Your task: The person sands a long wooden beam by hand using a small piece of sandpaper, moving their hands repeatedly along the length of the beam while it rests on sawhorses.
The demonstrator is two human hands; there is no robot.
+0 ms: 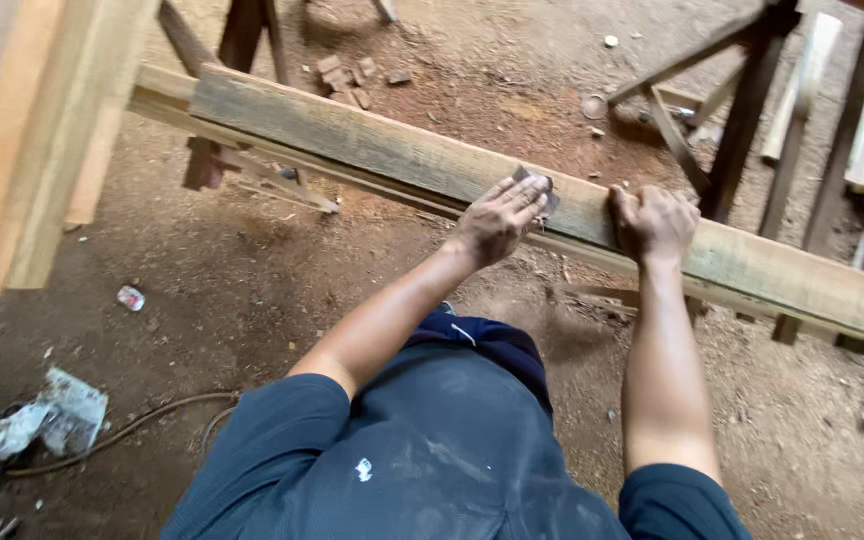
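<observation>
Dark blue shirt (422, 450) leaning in, left hand (497, 220) presses a grey sanding scrap (540, 186) on the long plank (372, 150) across the trestles, right hand (654, 222) clenched on its edge — splinters, or the scrap slipping, look likely.

Long weathered plank (372, 145) lies slanted across trestles; small grey pad, perhaps sandpaper (542, 190), pressed on its face

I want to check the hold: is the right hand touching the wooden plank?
Touching: in the head view the right hand lies on the wooden plank.
</observation>
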